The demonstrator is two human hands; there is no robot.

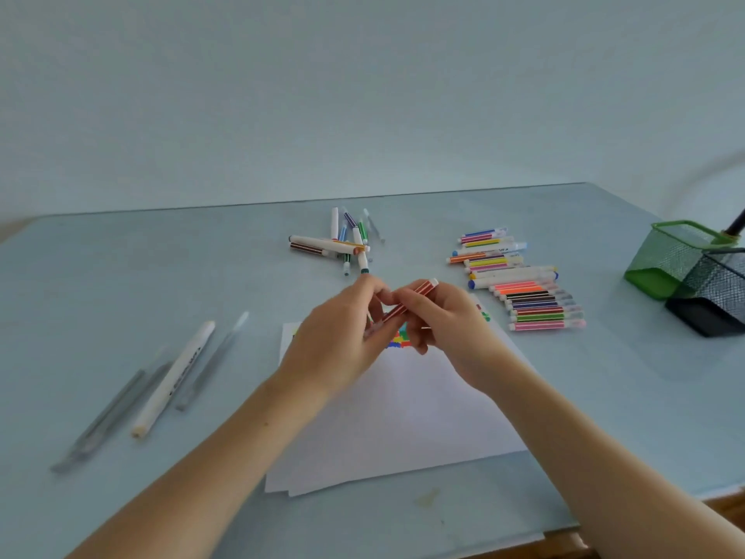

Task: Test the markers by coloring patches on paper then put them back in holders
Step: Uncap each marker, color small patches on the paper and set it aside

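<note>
Both hands hold one red striped marker (415,296) above the white paper (403,413). My right hand (447,320) grips the barrel, its white end pointing up and right. My left hand (342,336) pinches the lower end, where the clear cap sits. Coloured patches (399,338) show on the paper under the hands, partly hidden. A loose pile of markers (342,242) lies behind the hands. A neat row of markers (520,284) lies to the right. Two mesh holders stand at the far right, a green holder (669,260) and a black holder (713,296).
At the left lie a white marker (173,379) and several grey pens (117,413). The table's front edge (564,530) runs at the lower right. A dark rod (735,223) rises behind the green holder.
</note>
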